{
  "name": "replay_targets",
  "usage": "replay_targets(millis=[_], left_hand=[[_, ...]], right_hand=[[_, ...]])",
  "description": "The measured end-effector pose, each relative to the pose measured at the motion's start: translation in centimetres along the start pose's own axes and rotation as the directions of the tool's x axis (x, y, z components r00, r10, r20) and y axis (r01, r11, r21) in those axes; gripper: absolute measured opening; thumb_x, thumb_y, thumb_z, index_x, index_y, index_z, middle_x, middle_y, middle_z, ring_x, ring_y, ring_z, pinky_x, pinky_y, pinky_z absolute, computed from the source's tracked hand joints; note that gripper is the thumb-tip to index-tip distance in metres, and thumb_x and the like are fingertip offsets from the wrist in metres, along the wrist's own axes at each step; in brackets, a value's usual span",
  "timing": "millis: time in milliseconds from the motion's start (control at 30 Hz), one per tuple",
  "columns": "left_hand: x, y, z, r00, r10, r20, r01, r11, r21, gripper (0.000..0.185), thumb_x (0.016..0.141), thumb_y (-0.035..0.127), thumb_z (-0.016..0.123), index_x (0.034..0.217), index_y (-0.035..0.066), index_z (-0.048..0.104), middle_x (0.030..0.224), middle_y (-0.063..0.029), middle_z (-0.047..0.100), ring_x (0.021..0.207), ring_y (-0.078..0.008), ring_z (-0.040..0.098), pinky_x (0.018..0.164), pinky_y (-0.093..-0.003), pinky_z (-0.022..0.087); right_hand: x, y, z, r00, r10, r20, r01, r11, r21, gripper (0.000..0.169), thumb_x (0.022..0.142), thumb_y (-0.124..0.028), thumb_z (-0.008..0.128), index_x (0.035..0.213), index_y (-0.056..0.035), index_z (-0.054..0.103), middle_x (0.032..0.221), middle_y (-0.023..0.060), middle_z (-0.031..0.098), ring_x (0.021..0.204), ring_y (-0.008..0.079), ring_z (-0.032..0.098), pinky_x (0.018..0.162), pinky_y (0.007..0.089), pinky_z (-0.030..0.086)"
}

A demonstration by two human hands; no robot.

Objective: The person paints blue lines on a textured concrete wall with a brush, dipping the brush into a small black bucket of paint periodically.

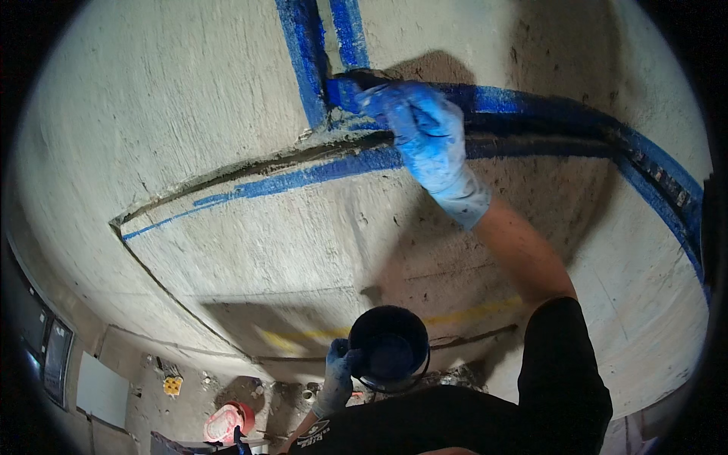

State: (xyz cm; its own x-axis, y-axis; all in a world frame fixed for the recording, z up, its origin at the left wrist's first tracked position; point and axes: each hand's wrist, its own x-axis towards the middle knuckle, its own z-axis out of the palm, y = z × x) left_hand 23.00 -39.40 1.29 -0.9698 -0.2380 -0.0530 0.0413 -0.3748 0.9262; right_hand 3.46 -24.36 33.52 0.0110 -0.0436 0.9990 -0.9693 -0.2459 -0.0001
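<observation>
My right hand (421, 128), in a blue-stained glove, is raised to the rough plaster wall (273, 239) at a corner of the blue-coated strips. Its fingers are curled and blurred; it appears to grip a brush, which is mostly hidden and cannot be made out clearly. Wet-looking blue coating (344, 95) lies just left of the fingertips. Low in front of my body, my left hand (340, 375), gloved too, holds a dark bucket (389, 347) by its rim, with dark blue liquid inside. A groove (227, 173) runs left from the corner, with a thinner blue band (318, 177) below it.
Below left on the dirty floor are a red tub (230, 422) and a yellow object (172, 385). A white panel (102, 389) leans near a dark window frame (57, 358). A faint yellow line (472, 313) crosses the lower wall. Rubble lies along the wall's foot.
</observation>
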Motion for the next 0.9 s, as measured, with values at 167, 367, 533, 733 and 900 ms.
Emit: replay_targets(millis=[167, 367, 533, 733, 900], left_hand=[[0.1, -0.4, -0.2, 1.0, 0.017, 0.004, -0.017, 1.0, 0.0, 0.02, 0.079, 0.013, 0.063, 0.093, 0.006, 0.051, 0.078, -0.0017, 0.054, 0.06, -0.0097, 0.051, 0.049, -0.023, 0.041], [0.2, -0.9, -0.6, 0.998, -0.039, -0.048, 0.038, 0.999, -0.014, 0.023, 0.077, 0.011, 0.064, 0.094, 0.006, 0.051, 0.079, -0.0018, 0.054, 0.062, -0.0103, 0.051, 0.05, -0.0236, 0.042], [0.2, -0.9, -0.5, 0.996, -0.063, -0.058, 0.063, 0.998, -0.014, 0.023, 0.076, 0.009, 0.063, 0.095, 0.006, 0.051, 0.082, -0.0015, 0.055, 0.07, -0.0104, 0.052, 0.058, -0.0236, 0.043], [0.1, -0.4, 0.0, 0.999, -0.013, -0.035, 0.015, 0.999, 0.052, 0.019, 0.079, 0.014, 0.061, 0.094, 0.005, 0.051, 0.078, -0.0024, 0.053, 0.067, -0.0119, 0.051, 0.057, -0.0253, 0.042], [0.0, 0.2, 0.0, 0.996, -0.09, -0.011, 0.09, 0.993, 0.078, 0.021, 0.08, 0.012, 0.062, 0.096, 0.005, 0.051, 0.085, -0.0021, 0.054, 0.074, -0.0099, 0.052, 0.062, -0.0231, 0.043]], right_hand=[[0.1, -1.0, -0.1, 0.986, 0.114, -0.123, -0.089, 0.977, 0.192, 0.007, 0.084, -0.005, 0.061, 0.09, -0.0014, 0.064, 0.084, 0.0091, 0.066, 0.071, 0.0151, 0.063, 0.064, 0.0263, 0.05], [0.5, -1.2, 0.6, 0.979, 0.168, -0.118, -0.153, 0.98, 0.126, 0.011, 0.088, -0.012, 0.058, 0.089, -0.0017, 0.063, 0.084, 0.0056, 0.067, 0.075, 0.0109, 0.062, 0.07, 0.0232, 0.05], [0.5, -0.7, 0.2, 0.982, 0.159, -0.106, -0.138, 0.974, 0.179, 0.015, 0.09, -0.016, 0.058, 0.092, -0.0017, 0.061, 0.085, 0.0054, 0.067, 0.074, 0.0102, 0.062, 0.069, 0.0233, 0.052], [1.9, -1.1, 0.4, 0.987, 0.065, -0.15, -0.048, 0.992, 0.118, 0.014, 0.09, -0.015, 0.058, 0.088, -0.0026, 0.062, 0.079, 0.0044, 0.068, 0.072, 0.009, 0.063, 0.061, 0.0228, 0.051], [0.6, -0.5, 0.9, 0.993, 0.065, -0.102, -0.056, 0.994, 0.093, 0.017, 0.09, -0.018, 0.058, 0.086, -0.0019, 0.062, 0.08, 0.0058, 0.068, 0.071, 0.0105, 0.064, 0.063, 0.0239, 0.052]])
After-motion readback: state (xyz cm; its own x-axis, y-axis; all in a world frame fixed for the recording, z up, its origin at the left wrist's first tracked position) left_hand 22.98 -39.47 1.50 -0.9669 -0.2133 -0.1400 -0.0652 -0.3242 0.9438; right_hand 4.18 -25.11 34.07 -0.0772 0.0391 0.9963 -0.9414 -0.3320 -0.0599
